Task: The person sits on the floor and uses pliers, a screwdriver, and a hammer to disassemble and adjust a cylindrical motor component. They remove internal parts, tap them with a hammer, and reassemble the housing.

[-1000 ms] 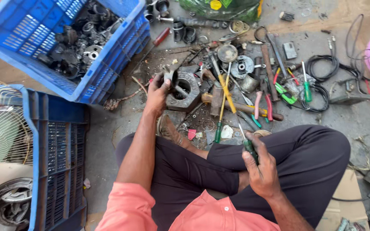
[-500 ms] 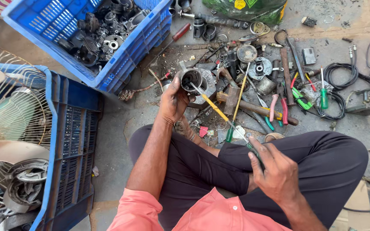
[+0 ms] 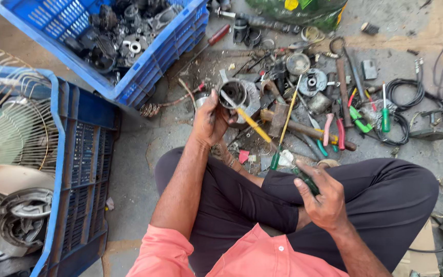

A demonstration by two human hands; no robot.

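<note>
I sit cross-legged on the concrete floor. My left hand (image 3: 210,120) grips a round metal motor part (image 3: 234,93), a grey open-ended cylinder, lifted just above the floor. My right hand (image 3: 325,197) rests over my right knee and holds a green-handled screwdriver (image 3: 303,179). A yellow-handled screwdriver (image 3: 249,121) lies slanting just below the cylinder. A wooden-handled hammer (image 3: 293,125) lies right of it among loose tools.
A blue crate (image 3: 173,48) of dark metal parts stands at the top left. Another blue crate (image 3: 78,169) at the left holds fan guards and housings. Screwdrivers, pliers (image 3: 334,128), black cables (image 3: 411,97) and metal scraps litter the floor ahead. A green bag (image 3: 303,10) lies at the top.
My left hand has picked the round metal part off the floor and drawn it nearer. The view has shifted closer and a little right. My right hand stays on the screwdriver.
</note>
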